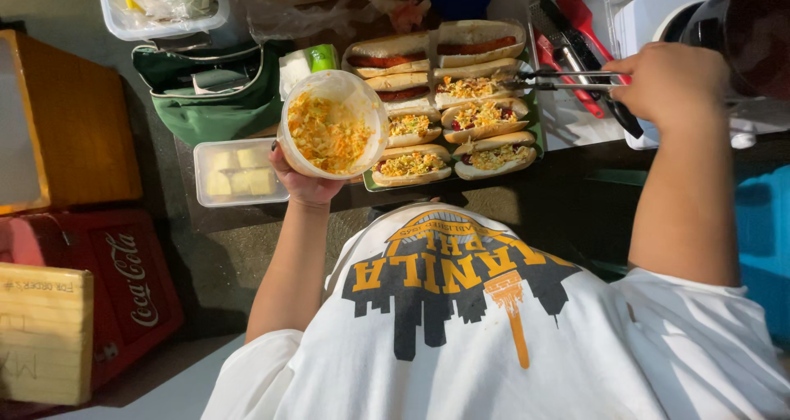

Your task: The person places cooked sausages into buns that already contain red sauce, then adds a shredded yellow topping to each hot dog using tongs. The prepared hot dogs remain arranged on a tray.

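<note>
Left hand (306, 181) cups slaw tub (332, 124) — right hand (671, 81) grips metal tongs (559, 78) over hot dogs (461, 99).

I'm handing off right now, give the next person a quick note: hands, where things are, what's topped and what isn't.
Left hand: holds up the round tub of shredded slaw.
Right hand: grips metal tongs, tips over the middle buns.
Tray: eight hot dogs in two columns.
Done: the five nearest hot dogs carry slaw.
Left: three at the far end show bare sausage.
Lidded box of yellow cubes sits beside the left hand.
</note>
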